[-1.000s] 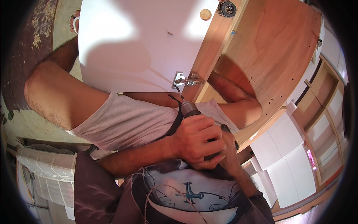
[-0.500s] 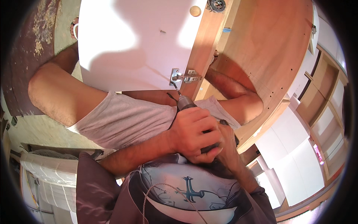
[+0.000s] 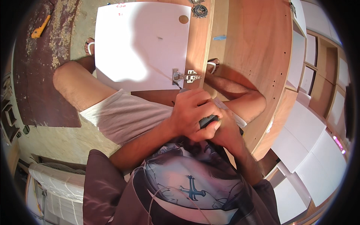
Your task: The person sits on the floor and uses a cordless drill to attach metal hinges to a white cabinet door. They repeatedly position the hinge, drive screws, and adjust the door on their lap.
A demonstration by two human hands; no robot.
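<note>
My left hand (image 3: 193, 114) is closed over the back of a dark power drill (image 3: 207, 120), and my right hand (image 3: 227, 123) grips it from behind, largely hidden by the left. The drill's bit points into the metal hinge (image 3: 176, 77) at the lower right corner of a white cabinet door (image 3: 116, 48); its tip is small and partly hidden. The hinge's arm joins a mounting plate (image 3: 192, 76) on the wooden cabinet frame (image 3: 200, 33). The door also has a round hole or disc (image 3: 183, 19) near its upper right.
My bent legs flank the door. A yellow tool (image 3: 41, 26) lies on a dark board (image 3: 41, 90) at the left. A wooden panel (image 3: 255, 37) stands to the right, near white cabinet modules (image 3: 303, 142). A black round object (image 3: 200, 11) sits above the frame.
My hands and the drill have moved up toward the hinge, now covering more of the drill body. The view has shifted, bringing the yellow tool and more of the door's top into sight.
</note>
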